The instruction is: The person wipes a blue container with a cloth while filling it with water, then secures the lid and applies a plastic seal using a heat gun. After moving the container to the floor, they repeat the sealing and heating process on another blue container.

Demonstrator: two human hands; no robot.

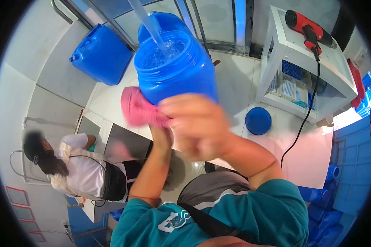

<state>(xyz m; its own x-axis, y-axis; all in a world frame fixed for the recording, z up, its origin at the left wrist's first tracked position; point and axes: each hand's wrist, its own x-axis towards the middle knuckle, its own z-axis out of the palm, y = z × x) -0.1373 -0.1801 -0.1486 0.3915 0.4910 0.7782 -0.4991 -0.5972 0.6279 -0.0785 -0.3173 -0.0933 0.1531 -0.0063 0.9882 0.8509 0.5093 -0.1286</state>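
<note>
Water pours from above into a wide-mouthed blue container [177,78] standing on the white counter. Just in front of it, a pink cloth [138,108] is wrapped over my left hand, hiding its fingers. My right hand [196,125] is blurred by motion, its fingers bent at the edge of the cloth and pinching it near my left wrist. A round blue lid [258,121] lies flat on the counter to the right of my hands.
A blue jerrycan [101,54] stands at the back left. On the right, a red-and-black heat gun [311,31] with a hanging black cord rests on a white cabinet [301,53]. Another person [86,164] is at the lower left. More blue containers [323,218] are at the lower right.
</note>
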